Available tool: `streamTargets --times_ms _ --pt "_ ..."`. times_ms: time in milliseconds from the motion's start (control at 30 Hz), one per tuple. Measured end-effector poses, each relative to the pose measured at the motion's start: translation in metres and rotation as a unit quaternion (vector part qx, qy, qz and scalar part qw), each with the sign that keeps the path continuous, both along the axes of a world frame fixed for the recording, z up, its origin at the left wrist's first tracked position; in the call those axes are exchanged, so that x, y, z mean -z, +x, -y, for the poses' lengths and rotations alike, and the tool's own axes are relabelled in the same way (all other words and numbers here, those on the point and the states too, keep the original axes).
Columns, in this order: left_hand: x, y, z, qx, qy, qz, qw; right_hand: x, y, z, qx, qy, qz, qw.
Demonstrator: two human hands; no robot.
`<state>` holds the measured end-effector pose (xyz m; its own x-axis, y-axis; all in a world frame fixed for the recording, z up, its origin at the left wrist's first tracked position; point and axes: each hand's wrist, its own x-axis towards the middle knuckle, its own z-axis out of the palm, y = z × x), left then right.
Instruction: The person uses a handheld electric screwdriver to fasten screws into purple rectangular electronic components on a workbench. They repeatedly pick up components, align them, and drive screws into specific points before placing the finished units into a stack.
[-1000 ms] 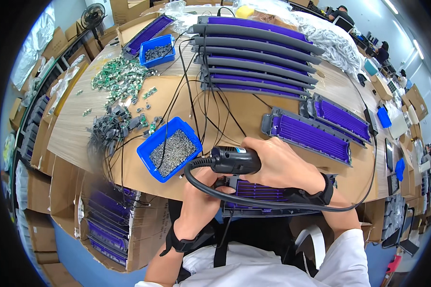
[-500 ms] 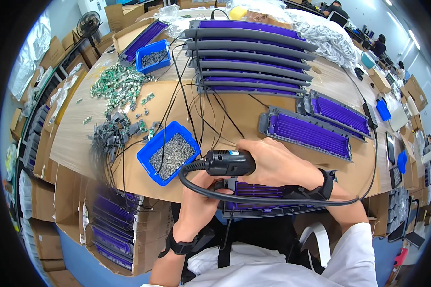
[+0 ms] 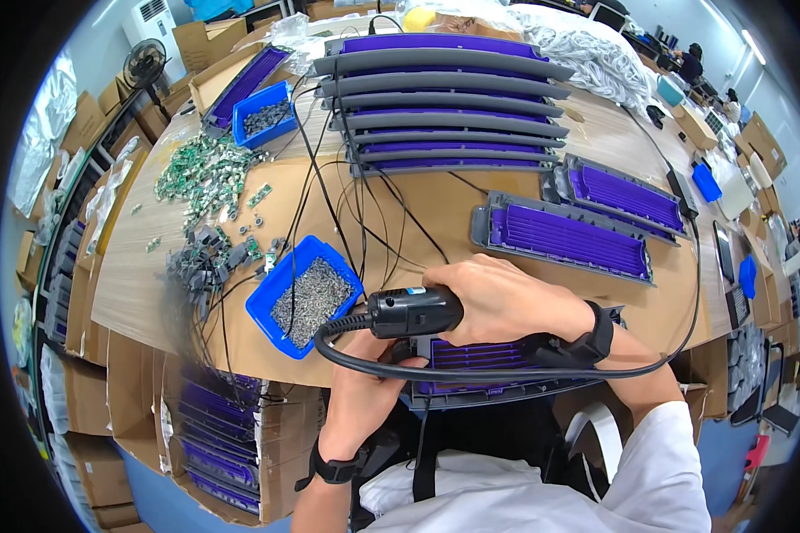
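My right hand [image 3: 516, 302] is wrapped round a black electric screwdriver [image 3: 416, 312], whose thick cable loops down across my wrist. Below the tool, at the table's near edge, lies a purple-and-grey long panel [image 3: 480, 355]. At that panel's left end my left hand [image 3: 364, 382] is closed, with the thumb on its edge. The screwdriver and its cable hide the tip and some of my left fingers. Just left of the tool, a blue bin [image 3: 256, 311] holds many small metal screws [image 3: 313, 300].
Beyond my hands lie more purple-and-grey panels [image 3: 567, 242] and a tall stack of them [image 3: 444, 111]. Green circuit boards [image 3: 200, 173], grey parts [image 3: 206, 258] and a second blue bin [image 3: 271, 133] sit at left. Thin black cables hang over the table. A carton of panels [image 3: 218, 453] stands lower left.
The view has shifted slightly, so most of the table appears further left. Both hands keep about the same place at the panel, and the screwdriver stays in my right hand.
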<state>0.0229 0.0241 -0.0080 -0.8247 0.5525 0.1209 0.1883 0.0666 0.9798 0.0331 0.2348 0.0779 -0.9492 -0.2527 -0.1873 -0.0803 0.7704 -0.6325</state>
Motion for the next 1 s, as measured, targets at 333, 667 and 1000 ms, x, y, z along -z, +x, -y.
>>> streamTargets --times_ms 333,667,1000 --pt "0.002 -0.002 0.001 0.006 -0.006 -0.002 1.000 0.008 0.000 -0.004 0.000 -0.017 -0.018 1.000" --pt "0.005 0.000 -0.001 -0.007 -0.004 -0.045 0.999 0.010 -0.001 -0.003 0.004 -0.013 -0.019 1.000" --pt "0.010 -0.003 0.000 -0.011 0.020 -0.098 0.995 -0.007 -0.002 0.004 0.002 -0.008 0.022 1.000"
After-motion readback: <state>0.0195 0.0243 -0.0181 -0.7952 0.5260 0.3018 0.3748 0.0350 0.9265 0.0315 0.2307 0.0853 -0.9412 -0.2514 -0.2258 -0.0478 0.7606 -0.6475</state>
